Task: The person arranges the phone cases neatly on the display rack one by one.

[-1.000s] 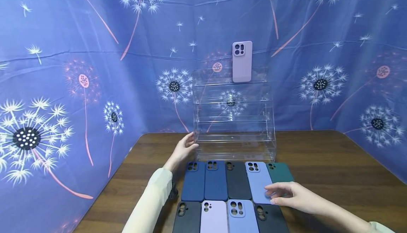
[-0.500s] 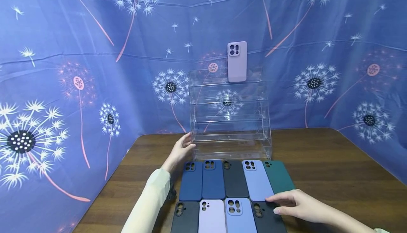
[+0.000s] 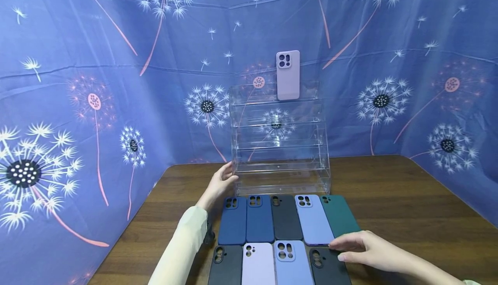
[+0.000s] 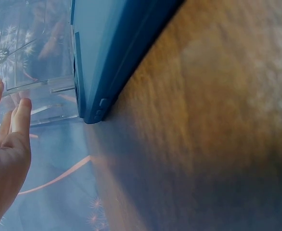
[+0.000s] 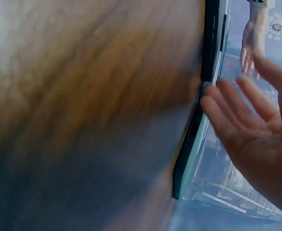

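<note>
A clear acrylic tiered display rack [image 3: 280, 167] stands on the table. At its left side is my left hand [image 3: 218, 184], fingertips against the side panel and thumb near the front corner. Its fingers look fairly straight in the left wrist view. My right hand [image 3: 369, 250] is over the right end of the phone cases, holding nothing, fingers loosely bent. Its fingertips overlap the lower end of the green phone case [image 3: 339, 216] and the upper right of a black phone case [image 3: 330, 267]. A lilac phone case [image 3: 288, 77] stands upright on the rack's top tier.
Two rows of phone cases lie before the rack. The back row includes navy cases [image 3: 232, 222], a black case [image 3: 287, 218] and a light blue case [image 3: 314, 222]. The front row includes a lilac case [image 3: 258, 270]. A dandelion-print cloth [image 3: 155, 116] hangs behind the table.
My right hand has moved from over the light blue case down and right to between the green and front black cases. My left hand stays at the rack. The head view has shifted slightly.
</note>
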A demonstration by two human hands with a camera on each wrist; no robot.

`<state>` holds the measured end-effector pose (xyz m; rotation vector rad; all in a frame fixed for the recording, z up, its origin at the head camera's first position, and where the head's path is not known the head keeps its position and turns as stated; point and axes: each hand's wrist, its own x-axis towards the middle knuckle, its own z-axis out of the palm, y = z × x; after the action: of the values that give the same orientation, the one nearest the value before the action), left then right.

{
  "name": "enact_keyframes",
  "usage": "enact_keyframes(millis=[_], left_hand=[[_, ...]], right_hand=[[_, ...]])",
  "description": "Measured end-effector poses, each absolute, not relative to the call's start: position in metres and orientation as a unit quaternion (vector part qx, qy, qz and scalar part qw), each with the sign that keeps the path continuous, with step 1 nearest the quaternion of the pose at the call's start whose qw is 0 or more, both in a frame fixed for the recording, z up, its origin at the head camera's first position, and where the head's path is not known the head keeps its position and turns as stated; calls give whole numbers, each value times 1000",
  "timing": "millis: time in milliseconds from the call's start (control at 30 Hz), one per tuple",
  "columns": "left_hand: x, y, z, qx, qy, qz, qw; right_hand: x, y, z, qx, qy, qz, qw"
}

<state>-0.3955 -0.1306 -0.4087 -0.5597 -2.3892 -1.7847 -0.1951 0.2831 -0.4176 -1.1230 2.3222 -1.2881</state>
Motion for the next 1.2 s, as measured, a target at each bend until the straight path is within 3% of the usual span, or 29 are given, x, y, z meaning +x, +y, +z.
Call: enact_keyframes(millis=[333, 733, 967, 1200], left_hand=[[-386, -131, -399, -195, -781, -592, 34], [-371, -131, -384, -201, -787, -583, 14], [-389, -133, -397, -194, -790, -581, 31], [-398, -133, -411, -183, -802, -567, 51]], right_hand=[[-193, 278, -426, -365, 827, -426, 49], [-189, 272, -433, -343, 856, -386, 16], [-190, 272, -433, -304, 886, -349, 31], [-189, 272, -438, -331, 865, -377, 19]])
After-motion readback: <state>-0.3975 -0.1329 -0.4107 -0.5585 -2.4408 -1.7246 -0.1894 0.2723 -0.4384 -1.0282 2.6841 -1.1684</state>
